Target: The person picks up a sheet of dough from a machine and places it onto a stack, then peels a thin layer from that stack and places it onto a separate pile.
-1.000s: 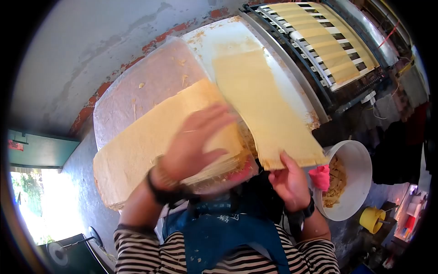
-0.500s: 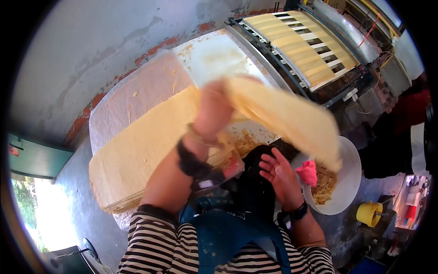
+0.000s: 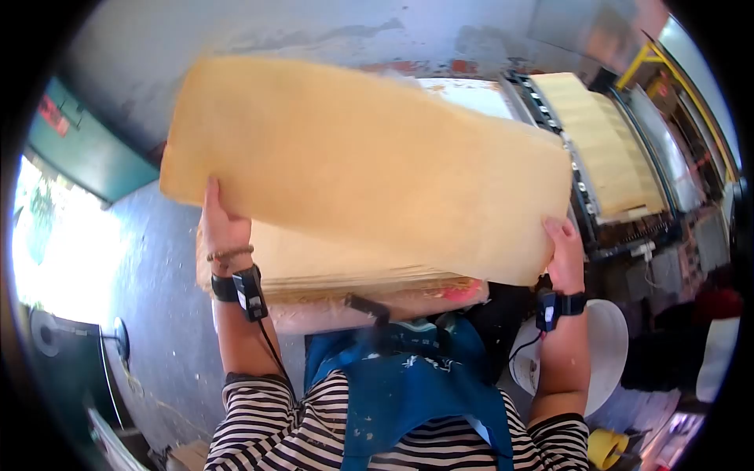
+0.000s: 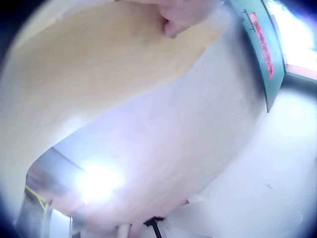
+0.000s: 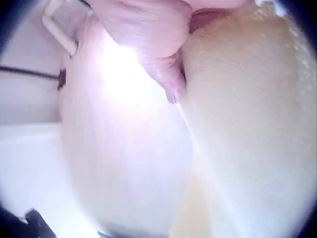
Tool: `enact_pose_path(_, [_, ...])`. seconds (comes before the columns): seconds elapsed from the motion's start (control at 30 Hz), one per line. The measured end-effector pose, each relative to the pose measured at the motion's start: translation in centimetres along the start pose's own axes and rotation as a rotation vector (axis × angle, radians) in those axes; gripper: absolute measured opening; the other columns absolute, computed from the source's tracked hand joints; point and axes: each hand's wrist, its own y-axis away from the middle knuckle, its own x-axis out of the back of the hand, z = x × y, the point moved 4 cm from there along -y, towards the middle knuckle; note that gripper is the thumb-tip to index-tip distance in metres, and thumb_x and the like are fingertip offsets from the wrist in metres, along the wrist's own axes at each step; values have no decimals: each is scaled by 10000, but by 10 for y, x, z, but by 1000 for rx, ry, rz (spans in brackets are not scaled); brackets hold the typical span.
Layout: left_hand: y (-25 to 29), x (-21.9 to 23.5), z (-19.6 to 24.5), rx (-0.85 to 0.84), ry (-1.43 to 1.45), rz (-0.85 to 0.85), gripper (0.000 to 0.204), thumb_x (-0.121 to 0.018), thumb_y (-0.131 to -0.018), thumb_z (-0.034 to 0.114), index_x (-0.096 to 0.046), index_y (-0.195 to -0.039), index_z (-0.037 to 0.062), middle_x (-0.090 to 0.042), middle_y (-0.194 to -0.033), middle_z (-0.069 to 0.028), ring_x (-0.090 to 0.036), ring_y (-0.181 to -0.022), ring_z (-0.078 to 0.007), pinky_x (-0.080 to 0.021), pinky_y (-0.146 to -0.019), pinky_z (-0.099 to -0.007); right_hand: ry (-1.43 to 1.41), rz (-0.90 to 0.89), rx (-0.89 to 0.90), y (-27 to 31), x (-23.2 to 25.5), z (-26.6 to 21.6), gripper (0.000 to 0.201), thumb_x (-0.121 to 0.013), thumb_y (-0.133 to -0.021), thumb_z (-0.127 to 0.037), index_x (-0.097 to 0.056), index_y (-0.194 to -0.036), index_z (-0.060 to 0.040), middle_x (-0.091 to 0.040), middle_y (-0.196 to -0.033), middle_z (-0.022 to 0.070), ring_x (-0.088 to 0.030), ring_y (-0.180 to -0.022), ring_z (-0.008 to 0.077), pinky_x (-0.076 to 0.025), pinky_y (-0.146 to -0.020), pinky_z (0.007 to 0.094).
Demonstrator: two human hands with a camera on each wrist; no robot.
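Note:
A long, thin, pale-yellow sheet [image 3: 369,157] is stretched between both hands in the head view, its far edge raised. My left hand [image 3: 226,228] pinches its lower left edge, the thumb on the near face. At the lower right corner my right hand [image 3: 564,255] pinches it the same way. In the left wrist view the sheet [image 4: 94,64] spreads out from the fingers. The right wrist view shows the sheet [image 5: 247,104] gripped beside the thumb. Beneath it lies a thick stack of similar sheets [image 3: 330,263], largely hidden by the held one.
A machine [image 3: 613,149] with a yellow sheet over it stands at the back right. Part of a white table surface [image 3: 471,96] shows behind the held sheet. A white bucket [image 3: 609,353] is beside my right forearm, with a yellow pail [image 3: 606,449] below it.
The left hand has swung the sheet from the right side over to the left, above the stack. The right hand, loose half a second ago, now grips the sheet's right corner.

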Motion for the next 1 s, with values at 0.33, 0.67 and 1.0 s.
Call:
enact_pose_path(0.33, [27, 225, 29, 157, -767, 429, 272, -656, -898, 354, -628, -970, 93, -657, -729, -13, -599, -515, -103, -425, -390, -203, 577, -110, -17, -72, -128, 101, 212, -716, -817, -140, -670, -924, 38, -663, -776, 20, -584, -654, 68, -474, -583, 242])
enact_pose_path(0.67, [31, 234, 31, 76, -1100, 471, 406, -719, -845, 394, -607, -714, 26, -577, -558, -49, -525, -420, -114, -419, -397, -238, 662, -61, 41, -54, -112, 97, 309, -729, -821, -193, -661, -1006, 45, -664, -794, 21, -572, -660, 72, -469, -583, 249])
enact_pose_path(1.0, [31, 246, 31, -222, -1233, 621, 403, -725, -815, 340, -603, -671, -16, -620, -619, -122, -601, -599, -251, -456, -563, -386, 942, -76, 235, -30, -103, 65, 280, -659, -861, -129, -651, -1113, -5, -676, -937, 107, -641, -807, 174, -505, -712, 294])
